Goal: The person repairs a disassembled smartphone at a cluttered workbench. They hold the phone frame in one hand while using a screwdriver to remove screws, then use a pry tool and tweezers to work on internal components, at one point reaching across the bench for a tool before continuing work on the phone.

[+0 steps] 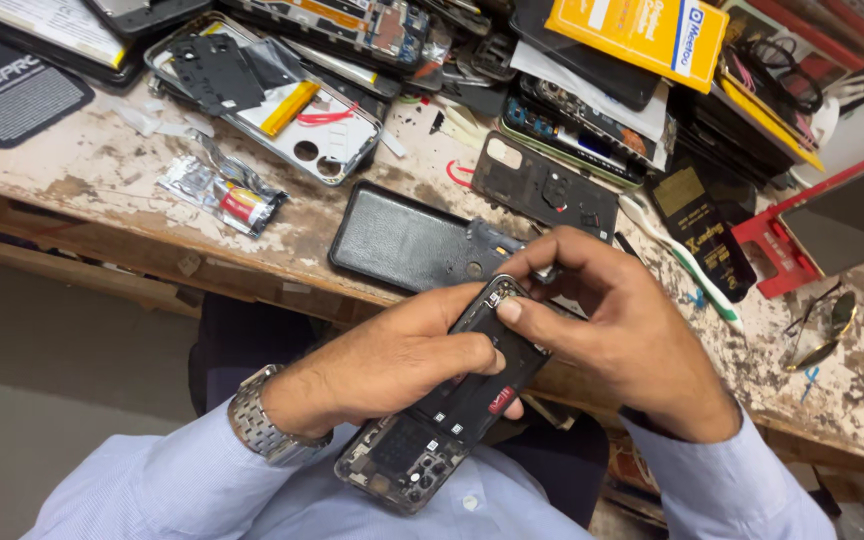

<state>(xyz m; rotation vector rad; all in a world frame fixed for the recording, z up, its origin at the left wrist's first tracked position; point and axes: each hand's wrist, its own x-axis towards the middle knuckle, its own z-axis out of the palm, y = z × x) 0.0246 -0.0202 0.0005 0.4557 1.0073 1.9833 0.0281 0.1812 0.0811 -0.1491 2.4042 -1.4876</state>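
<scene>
A person in a pale blue shirt sits at a worn, paint-chipped workbench (pixel 72 165), seen from above. The left hand (pixel 392 360), with a metal wristwatch (pixel 257 420), is clamped around an opened phone (pixel 447 405) with its back cover off, dark battery and circuit parts exposed. The phone is held in the air over the lap, just off the bench's front edge, with its far end tilted up toward the bench. The right hand (pixel 612 320) has its thumb pressed on the phone's upper edge while the fingertips pinch together around something small and metallic, possibly a screw or a tool tip; the view is too tight to tell.

Because the phone hangs over the lap, not the bench, a slip of the left hand could drop it to the floor. Any tiny part escaping the pinch would likely vanish into the clutter: a black leather-look case (pixel 402 240), a bare phone back cover (pixel 542 185), a transparent case (pixel 272 100), a crumpled foil packet (pixel 222 195) and stacked phone parts. Hard thumb pressure might also flex the exposed board.
</scene>
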